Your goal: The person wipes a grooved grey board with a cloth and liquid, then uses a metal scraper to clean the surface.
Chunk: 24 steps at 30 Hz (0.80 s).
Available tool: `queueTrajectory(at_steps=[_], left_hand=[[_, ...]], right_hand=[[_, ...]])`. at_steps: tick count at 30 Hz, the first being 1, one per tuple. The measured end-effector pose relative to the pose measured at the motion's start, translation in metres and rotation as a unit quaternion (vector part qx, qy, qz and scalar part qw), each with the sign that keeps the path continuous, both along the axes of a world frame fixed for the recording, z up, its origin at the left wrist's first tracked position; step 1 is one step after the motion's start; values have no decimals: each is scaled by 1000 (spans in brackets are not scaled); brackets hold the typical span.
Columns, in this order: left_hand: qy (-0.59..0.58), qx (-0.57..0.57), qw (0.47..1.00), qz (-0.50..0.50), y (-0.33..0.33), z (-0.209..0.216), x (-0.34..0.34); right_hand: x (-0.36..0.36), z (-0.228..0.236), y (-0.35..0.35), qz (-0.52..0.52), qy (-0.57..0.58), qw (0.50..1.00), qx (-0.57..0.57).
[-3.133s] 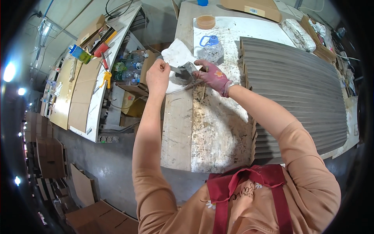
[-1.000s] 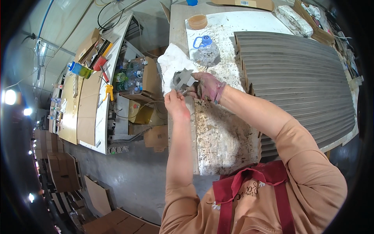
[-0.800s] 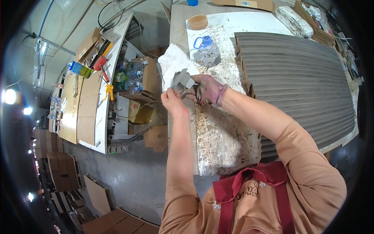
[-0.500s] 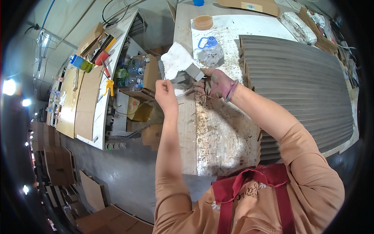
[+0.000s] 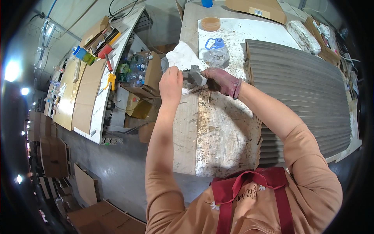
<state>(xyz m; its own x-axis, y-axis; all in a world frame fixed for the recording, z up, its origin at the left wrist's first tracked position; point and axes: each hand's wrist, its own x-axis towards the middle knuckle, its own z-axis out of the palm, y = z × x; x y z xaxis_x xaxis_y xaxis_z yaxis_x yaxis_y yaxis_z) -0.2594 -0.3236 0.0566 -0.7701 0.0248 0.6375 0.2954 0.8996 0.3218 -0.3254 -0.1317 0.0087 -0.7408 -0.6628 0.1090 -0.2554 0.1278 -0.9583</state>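
My right hand (image 5: 221, 81), in a stained pink glove, is closed around a small grey block (image 5: 199, 75) above the left part of the worktable. Beside it, my bare left hand (image 5: 170, 82) pinches the end of a dark grey strip (image 5: 187, 76), seen only partly between the two hands; its kind cannot be made out. Just beyond my hands lies a white cloth (image 5: 182, 55). A clear plastic jug (image 5: 216, 57) with a blue lid and handle stands behind the block.
Ridged grey panels (image 5: 298, 97) lie stacked on the right of the stained worktable (image 5: 224, 144). A round amber container (image 5: 210, 24) sits at the back. To the left are a cardboard box (image 5: 154, 74) of bottles and a side bench (image 5: 89, 93).
My left hand has risen and turned, its back now facing up, closer to the grey block. The block has tilted in my right hand. The whole view has shifted slightly.
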Motion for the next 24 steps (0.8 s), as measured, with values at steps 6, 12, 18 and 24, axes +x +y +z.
queueTrajectory(at_steps=[6, 12, 18, 24], left_hand=[[-41, 61, 997, -9, 4, 8, -6], [-53, 68, 996, -20, 2, 13, -6], [-64, 28, 997, -19, -2, 3, 0], [-63, 19, 997, -48, -4, -9, 7]], right_hand=[[7, 28, -20, -140, -114, 983, 30], [-13, 21, -47, -162, -50, 985, -2], [-17, 24, -57, -160, -50, 986, 12], [-26, 26, -34, -108, -458, 856, -216]])
